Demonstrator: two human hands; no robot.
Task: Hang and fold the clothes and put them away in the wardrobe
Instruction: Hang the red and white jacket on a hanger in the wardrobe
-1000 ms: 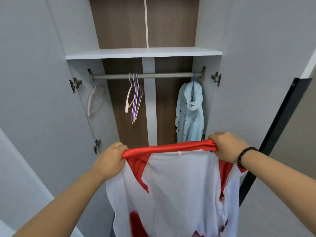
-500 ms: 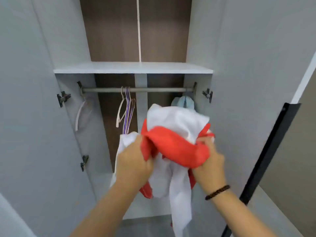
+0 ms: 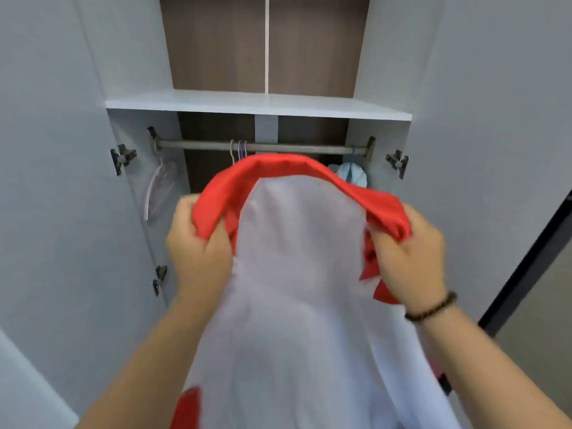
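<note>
So the white garment with the red band along its top edge (image 3: 297,274) has been opened back out: half a second ago it was bunched into a ball between the hands, and a second ago it was stretched flat, so it's basically being shaken and re-spread. Right now the red band is arched up between the two grips and the white cloth is draped down over the forearms, held up in front of the open grey wardrobe (image 3: 433,88), not in it yet

The left hand (image 3: 198,246) is curled tight round the left end of the red band, and the right hand (image 3: 408,252) is fisted round the right end, so both are fully closed on fabric

Behind it, the metal hanging rail (image 3: 294,147) can be seen with a few thin empty hangers (image 3: 239,150) near the middle, a pale pink hanger (image 3: 161,187) on the left, and a light blue hooded garment (image 3: 349,174) already hung on the right

Probably it's being straightened for a hanger, though folding for the white shelf (image 3: 257,103) can't be ruled out. Nothing is hung from this piece yet, and a hand will have to be freed first
</note>
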